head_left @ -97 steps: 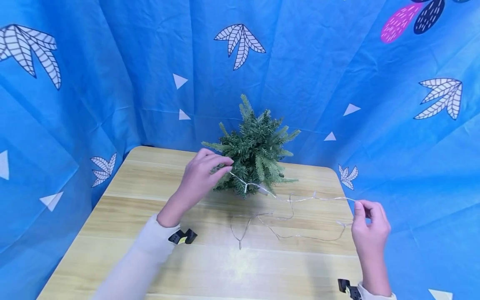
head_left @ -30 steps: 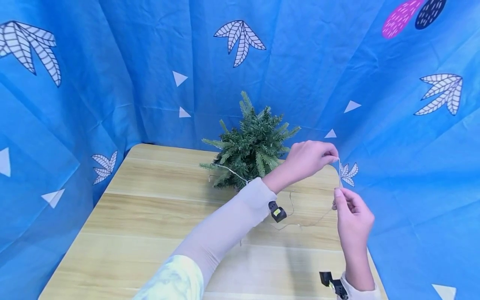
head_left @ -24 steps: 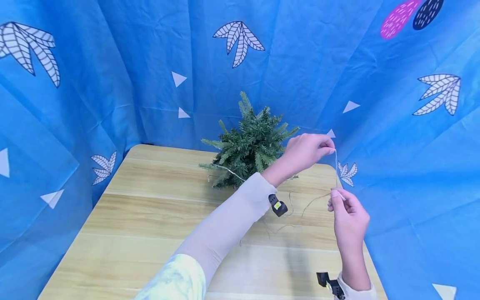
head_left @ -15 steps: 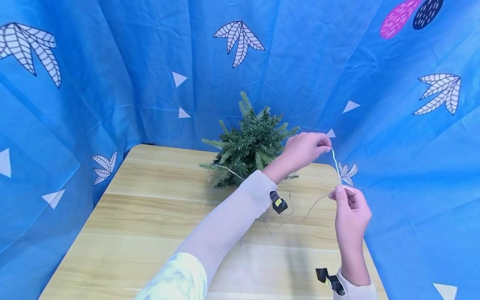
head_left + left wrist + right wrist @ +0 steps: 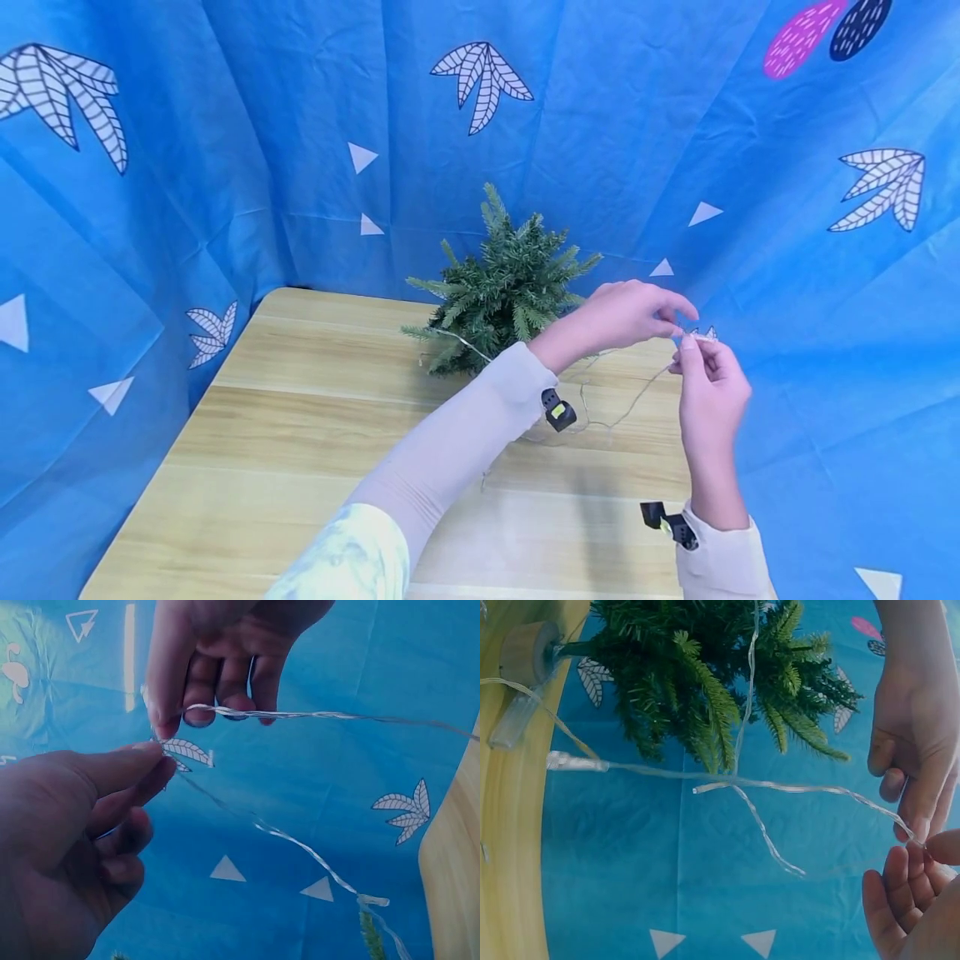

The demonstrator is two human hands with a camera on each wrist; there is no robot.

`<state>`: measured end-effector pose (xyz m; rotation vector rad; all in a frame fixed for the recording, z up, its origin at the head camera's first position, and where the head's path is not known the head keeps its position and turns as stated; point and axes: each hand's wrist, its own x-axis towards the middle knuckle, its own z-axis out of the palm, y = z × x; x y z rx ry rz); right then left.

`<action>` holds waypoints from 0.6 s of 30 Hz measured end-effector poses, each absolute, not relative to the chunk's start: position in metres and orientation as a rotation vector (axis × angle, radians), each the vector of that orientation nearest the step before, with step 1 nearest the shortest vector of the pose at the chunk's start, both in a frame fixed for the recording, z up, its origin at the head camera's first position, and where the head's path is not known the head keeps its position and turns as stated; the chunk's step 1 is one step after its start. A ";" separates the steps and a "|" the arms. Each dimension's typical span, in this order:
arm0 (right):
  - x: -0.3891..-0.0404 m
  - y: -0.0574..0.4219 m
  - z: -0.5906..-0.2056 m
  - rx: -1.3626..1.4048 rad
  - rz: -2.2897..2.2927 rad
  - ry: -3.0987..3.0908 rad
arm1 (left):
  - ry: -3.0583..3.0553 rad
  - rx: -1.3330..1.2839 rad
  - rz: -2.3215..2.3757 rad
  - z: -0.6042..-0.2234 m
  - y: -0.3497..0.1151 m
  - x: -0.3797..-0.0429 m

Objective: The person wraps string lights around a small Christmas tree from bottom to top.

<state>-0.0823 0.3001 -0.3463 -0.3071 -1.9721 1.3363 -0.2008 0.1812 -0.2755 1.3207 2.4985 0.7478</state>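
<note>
Worktop (image 5: 285, 433) boards stretch from the left to a small green tree (image 5: 517, 279) standing upright near the far edge, with part of a thin wire string (image 5: 315, 715) draped over its left branches. Right of the tree, the left hand (image 5: 624, 315) extends from a pale sleeve (image 5: 457, 433), thumb and index finger together on the wire string, almost against the right hand (image 5: 712, 392), which pinches it between thumb and fingertips while a loose length trails below toward the worktop.
</note>
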 end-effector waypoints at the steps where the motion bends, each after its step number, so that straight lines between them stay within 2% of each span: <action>1: -0.084 0.300 -0.345 -0.303 1.332 -1.979 | 2.491 1.334 0.725 -0.275 0.182 -0.201; 10: -0.090 0.295 -0.339 -0.269 1.378 -1.955 | 2.521 1.399 0.692 -0.275 0.181 -0.206; 18: -0.088 0.288 -0.340 -0.297 1.447 -1.976 | 2.570 1.351 0.798 -0.271 0.179 -0.216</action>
